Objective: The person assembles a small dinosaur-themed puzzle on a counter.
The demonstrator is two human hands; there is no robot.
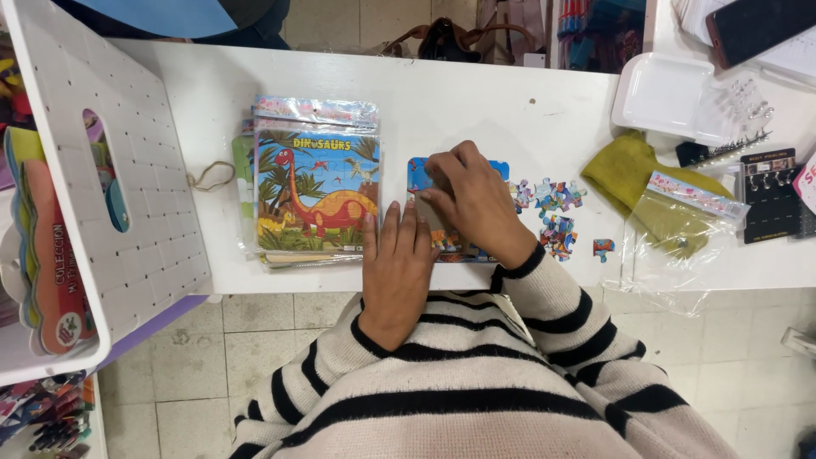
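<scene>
Hands on white counter (510, 93) | left hand (395, 263) flat, fingers extended, pressing blue-framed cardboard puzzle board (501, 170) | right hand (472, 200) curled, pinching a piece onto it | loose colourful puzzle pieces (552, 208) right.

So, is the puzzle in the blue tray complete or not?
Not complete: loose pieces lie on the table beside the puzzle tray, under both hands.

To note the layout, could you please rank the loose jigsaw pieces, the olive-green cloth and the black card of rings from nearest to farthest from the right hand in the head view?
From the right hand:
1. Loose jigsaw pieces, just to its right.
2. Olive-green cloth, farther right.
3. Black card of rings, near the table's right edge.
</scene>
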